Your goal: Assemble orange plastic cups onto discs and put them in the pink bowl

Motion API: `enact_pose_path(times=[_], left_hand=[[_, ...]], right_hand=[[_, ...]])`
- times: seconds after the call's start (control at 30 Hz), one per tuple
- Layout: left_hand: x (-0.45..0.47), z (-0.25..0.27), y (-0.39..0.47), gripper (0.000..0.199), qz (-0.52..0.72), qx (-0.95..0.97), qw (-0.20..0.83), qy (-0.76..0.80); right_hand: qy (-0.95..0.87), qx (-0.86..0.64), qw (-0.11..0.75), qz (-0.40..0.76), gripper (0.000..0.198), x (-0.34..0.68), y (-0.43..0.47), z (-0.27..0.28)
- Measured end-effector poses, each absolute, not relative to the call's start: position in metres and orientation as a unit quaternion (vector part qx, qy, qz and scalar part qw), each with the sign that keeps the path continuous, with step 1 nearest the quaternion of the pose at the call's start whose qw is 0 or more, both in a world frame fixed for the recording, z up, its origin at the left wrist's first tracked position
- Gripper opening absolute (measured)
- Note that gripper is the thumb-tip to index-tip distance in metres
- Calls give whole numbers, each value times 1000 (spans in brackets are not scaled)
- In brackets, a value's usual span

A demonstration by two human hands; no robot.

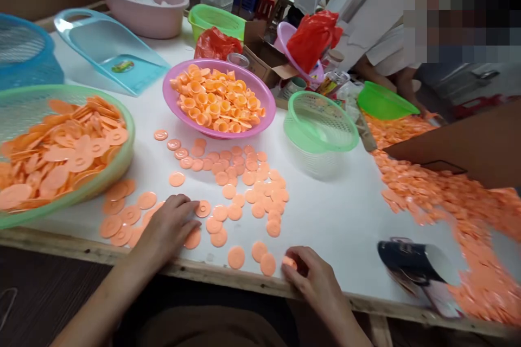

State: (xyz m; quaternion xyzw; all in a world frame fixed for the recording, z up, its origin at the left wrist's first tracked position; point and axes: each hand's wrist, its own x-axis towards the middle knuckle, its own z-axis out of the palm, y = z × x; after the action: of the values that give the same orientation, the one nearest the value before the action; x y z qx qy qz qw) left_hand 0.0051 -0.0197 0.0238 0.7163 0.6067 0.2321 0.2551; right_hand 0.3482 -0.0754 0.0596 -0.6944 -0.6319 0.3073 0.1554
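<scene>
at frame left, a green basket (128, 141) heaped with orange discs (77, 146) could spill if bumped. lower left of centre, the left hand (174, 222), fingers loosely spread, rests beside a flat disc (203, 208). lower right of centre, the right hand (310, 274) pinches an orange piece (290, 262) near the table's edge (228, 276); a slack grip could drop it.

Left hand (174, 221): palm down, fingers slightly bent, thumb apart | Right hand (312, 275): thumb and forefinger pinched | Forearms (112, 290): behind hands, angled outward
</scene>
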Motion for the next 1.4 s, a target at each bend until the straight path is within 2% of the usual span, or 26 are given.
enact_pose_path(times=[0.13, 0.23, 0.37, 0.47, 0.6, 0.87, 1.17, 1.4], left_hand=[[14, 31, -15, 17, 218, 707, 245, 626], [16, 30, -13, 15, 214, 708, 236, 630], [15, 24, -13, 14, 233, 714, 228, 620], [16, 22, -13, 16, 226, 716, 234, 617], [14, 23, -12, 17, 222, 711, 240, 622], [18, 31, 6, 20, 325, 601, 374, 627], [13, 22, 2, 21, 261, 641, 382, 613], [18, 26, -6, 23, 227, 652, 371, 621]], right_hand=[[-586, -622, 241, 460, 24, 310, -39, 77], [-566, -590, 283, 501, 21, 263, -10, 77], [-699, -512, 337, 368, 13, 201, 12, 52], [-781, -479, 298, 267, 17, 178, 13, 35], [-816, -479, 249, 207, 22, 173, 8, 27], [-848, -447, 238, 156, 29, 175, 9, 21], [-797, -468, 285, 253, 24, 179, 6, 20], [-858, -405, 279, 148, 20, 177, 3, 12]])
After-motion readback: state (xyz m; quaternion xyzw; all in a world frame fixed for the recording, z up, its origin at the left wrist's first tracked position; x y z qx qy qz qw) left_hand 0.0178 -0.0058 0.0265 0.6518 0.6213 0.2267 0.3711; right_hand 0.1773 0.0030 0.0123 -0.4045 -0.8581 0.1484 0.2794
